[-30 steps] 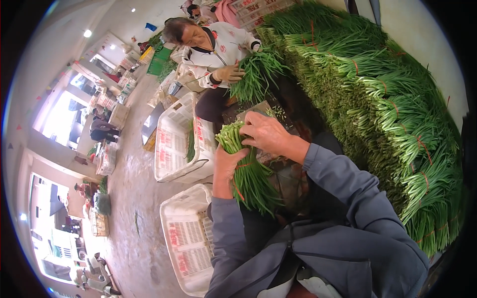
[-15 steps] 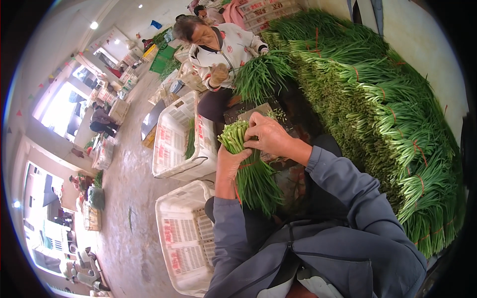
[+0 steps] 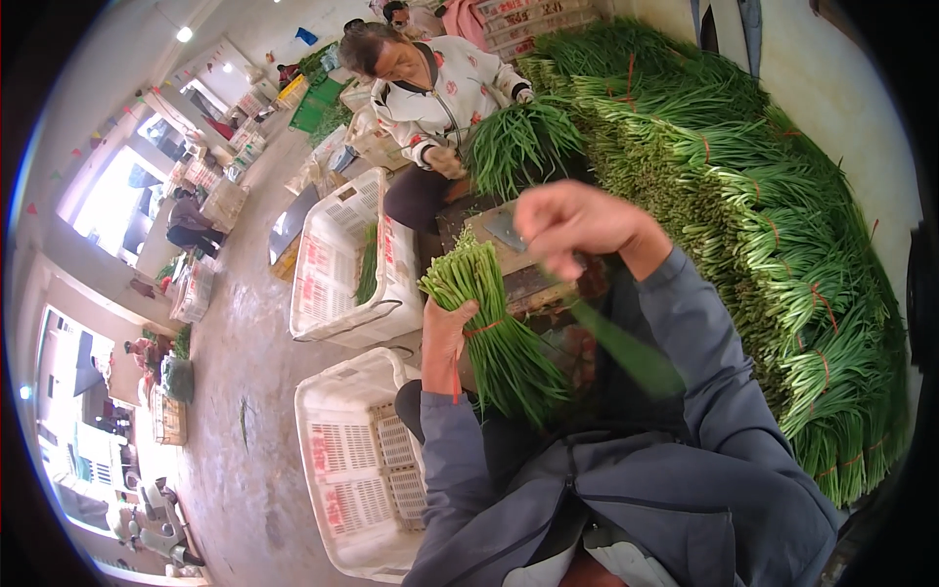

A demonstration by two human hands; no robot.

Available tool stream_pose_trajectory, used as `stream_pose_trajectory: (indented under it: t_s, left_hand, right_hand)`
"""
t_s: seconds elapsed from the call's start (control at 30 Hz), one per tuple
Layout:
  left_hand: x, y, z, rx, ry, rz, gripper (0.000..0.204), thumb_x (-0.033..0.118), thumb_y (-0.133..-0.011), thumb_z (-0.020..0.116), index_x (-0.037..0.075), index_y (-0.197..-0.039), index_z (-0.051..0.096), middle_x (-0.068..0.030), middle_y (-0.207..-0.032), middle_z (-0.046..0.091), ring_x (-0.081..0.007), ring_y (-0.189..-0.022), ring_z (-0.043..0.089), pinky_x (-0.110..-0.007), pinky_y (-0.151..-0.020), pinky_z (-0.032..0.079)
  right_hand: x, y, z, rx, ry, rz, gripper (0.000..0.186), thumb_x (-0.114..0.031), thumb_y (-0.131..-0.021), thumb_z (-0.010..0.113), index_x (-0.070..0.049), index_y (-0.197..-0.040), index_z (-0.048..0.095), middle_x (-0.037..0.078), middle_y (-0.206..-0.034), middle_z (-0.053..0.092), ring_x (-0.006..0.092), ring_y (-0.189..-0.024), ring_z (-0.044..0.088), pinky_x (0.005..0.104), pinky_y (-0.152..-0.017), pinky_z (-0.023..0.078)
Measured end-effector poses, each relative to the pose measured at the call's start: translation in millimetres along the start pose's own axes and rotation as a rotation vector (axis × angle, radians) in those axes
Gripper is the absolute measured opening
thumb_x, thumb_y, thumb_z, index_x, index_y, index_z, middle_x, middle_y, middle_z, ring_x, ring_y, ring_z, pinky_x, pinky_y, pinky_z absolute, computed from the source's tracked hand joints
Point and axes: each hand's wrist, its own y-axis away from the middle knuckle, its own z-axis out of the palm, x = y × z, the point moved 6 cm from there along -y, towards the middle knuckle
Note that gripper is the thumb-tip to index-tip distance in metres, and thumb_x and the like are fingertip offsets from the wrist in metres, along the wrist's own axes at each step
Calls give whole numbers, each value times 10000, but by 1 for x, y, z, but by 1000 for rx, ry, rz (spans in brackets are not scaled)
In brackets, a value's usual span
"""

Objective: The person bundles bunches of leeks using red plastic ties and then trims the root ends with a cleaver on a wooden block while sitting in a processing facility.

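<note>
My left hand (image 3: pixel 446 338) is wrapped round a thick bunch of garlic chives (image 3: pixel 509 347), pale cut stalk ends up and green leaves hanging toward my lap. A red tie (image 3: pixel 486 327) circles the bunch just below my thumb. Up and to the right of it is my right hand (image 3: pixel 585 223), smeared by motion, its fingers pinched together. From it trails a blurred green chive strand (image 3: pixel 631 354), apart from the bunch. Beneath the right hand lies a wooden board (image 3: pixel 533 286) with a flat grey metal piece (image 3: pixel 505 231) on it.
White plastic crates (image 3: pixel 337 264) stand at my left, the nearer crate (image 3: pixel 328 460) beside my knee. A tall heap of tied chives (image 3: pixel 743 254) runs along the right wall. Opposite me sits a co-worker (image 3: pixel 445 98) with loose chives (image 3: pixel 525 147) on the lap.
My right hand has left the stalk ends and moved right and up, drawing a chive strand away. The left hand keeps its hold on the bunch. The co-worker's bent hand has lowered.
</note>
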Motion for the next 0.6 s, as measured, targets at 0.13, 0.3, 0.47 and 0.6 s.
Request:
stream_pose_trajectory:
  t_s: [0.13,0.3,0.47,0.6]
  left_hand:
    - [3,-1,4,3,-28,50,678,68,-742,893,-7,-1320,549,-89,-1222,670,-199,-1070,665,-324,-934,552]
    - [11,1,13,83,-142,105,671,-7,-711,890,0,-1295,559,-74,-1202,671,-181,-1044,655,-317,-917,551]
    - [21,7,22,132,-243,158,672,-13,-698,896,2,-1281,562,-61,-1184,674,-177,-1032,652,-307,-902,549]
    - [20,8,21,131,-201,171,671,17,-703,906,4,-1278,560,-58,-1180,674,-176,-1027,652,-306,-901,548]
  right_hand:
    - [57,-26,18,141,415,152,138,-55,-917,613,16,-1032,638,65,-734,689,103,-605,669,271,-536,529]
    - [57,-31,31,474,1067,-471,111,-67,-868,656,3,-941,703,153,-824,698,316,-756,689,397,-684,537]
    - [74,-36,34,525,1202,-364,121,-82,-846,695,-32,-956,681,142,-869,636,374,-815,649,449,-718,538]
    - [75,-37,40,453,1282,-294,147,-110,-830,716,-39,-930,634,135,-887,606,377,-805,645,462,-720,540]
